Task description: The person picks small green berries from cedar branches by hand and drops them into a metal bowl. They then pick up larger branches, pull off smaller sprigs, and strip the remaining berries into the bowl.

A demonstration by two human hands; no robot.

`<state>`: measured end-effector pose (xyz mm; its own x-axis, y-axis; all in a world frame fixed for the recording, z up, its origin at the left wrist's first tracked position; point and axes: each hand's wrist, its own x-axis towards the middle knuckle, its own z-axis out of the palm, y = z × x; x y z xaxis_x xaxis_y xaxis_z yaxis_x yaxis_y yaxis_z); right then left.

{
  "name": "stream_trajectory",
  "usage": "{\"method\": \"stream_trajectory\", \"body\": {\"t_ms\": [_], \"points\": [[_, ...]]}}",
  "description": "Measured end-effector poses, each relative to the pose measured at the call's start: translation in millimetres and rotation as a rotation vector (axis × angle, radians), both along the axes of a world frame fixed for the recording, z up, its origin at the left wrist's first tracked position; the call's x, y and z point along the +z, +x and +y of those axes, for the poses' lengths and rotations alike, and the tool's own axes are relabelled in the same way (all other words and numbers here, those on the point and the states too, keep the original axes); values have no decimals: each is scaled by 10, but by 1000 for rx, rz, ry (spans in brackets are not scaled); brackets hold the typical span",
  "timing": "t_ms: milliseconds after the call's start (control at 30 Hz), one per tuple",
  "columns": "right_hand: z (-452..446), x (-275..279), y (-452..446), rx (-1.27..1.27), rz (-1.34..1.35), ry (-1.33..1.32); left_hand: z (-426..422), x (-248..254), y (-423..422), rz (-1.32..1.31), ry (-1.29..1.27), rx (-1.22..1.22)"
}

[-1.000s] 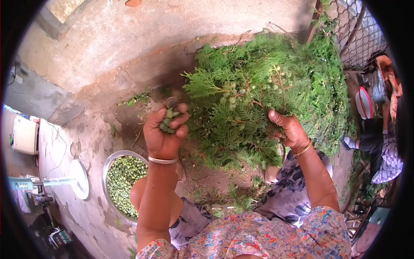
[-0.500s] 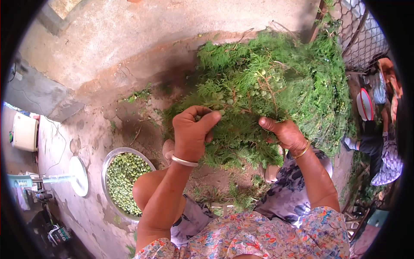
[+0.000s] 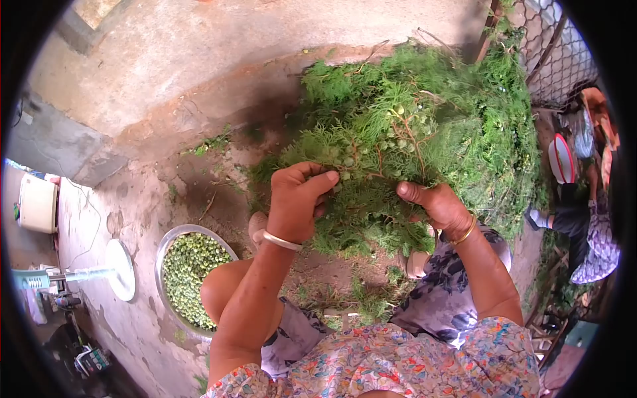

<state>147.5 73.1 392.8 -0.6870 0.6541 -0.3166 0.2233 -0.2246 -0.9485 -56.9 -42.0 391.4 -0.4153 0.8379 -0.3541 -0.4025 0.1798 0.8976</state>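
My right hand [image 3: 438,205] grips a leafy conifer branch [image 3: 415,136] from its near side, thumb on top and fingers partly hidden under it. The branch has feathery green foliage, reddish-brown stems and clusters of small round green cones [image 3: 401,129]. At the branch's left part, my left hand [image 3: 295,202] is closed in a pinch, thumb against the curled index finger, at a small green cone by the thumb tip. A large heap of cut conifer branches [image 3: 491,139] lies behind and to the right.
A round metal basin [image 3: 161,265] full of green cones [image 3: 196,275] stands left of my knee. Further left are a pedestal fan [image 3: 121,270] and a cream box [image 3: 40,204]. A wall [image 3: 232,40] rises behind, wire mesh [image 3: 557,53] at right. Another person's leg [image 3: 570,225] shows at far right.
My left hand has shifted very slightly to the right. The held branch has moved a little to the left; my right hand is almost unmoved.
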Motion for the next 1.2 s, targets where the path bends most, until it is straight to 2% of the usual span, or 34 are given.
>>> {"method": "stream_trajectory", "body": {"t_ms": [33,100,133,167,200,400,533,600,633,733,833,867,967,1033,1200], "points": [[-7,16,8,-59,-44,-70,-17,0,-40,0,0,-1],[14,55,29,-119,-86,-139,-60,-10,-144,-338,103,26],[62,79,57,-110,-54,-185,-90,-42,-209,-338,103,24],[89,94,73,-99,-21,-230,-121,-93,-278,-470,231,20],[45,101,37,-224,-41,-183,-132,-104,-306,-600,359,17],[127,-23,73,-200,68,-243,-142,-79,-242,-671,302,5],[50,-44,-34,-150,266,-333,-124,-98,-145,-511,269,-78],[-39,-16,-144,-190,294,-200,-103,-80,-28,-423,200,-100],[-45,-17,-155,-198,291,-202,-90,-68,24,-428,196,-107],[-6,-73,-173,-177,19,-187,-58,-47,133,-298,112,-167],[-138,41,-227,-164,142,-116,-39,-63,184,-204,49,-237],[-127,-22,-210,-136,87,-64,-35,-74,195,-220,36,-254],[-195,209,-250,-58,109,-133,-12,-67,235,-276,2,-272],[-191,49,-253,-63,120,-121,-4,-71,247,-315,-16,-270],[-198,-63,-258,-66,87,-38,-1,-116,268,-153,-104,-342]]}}
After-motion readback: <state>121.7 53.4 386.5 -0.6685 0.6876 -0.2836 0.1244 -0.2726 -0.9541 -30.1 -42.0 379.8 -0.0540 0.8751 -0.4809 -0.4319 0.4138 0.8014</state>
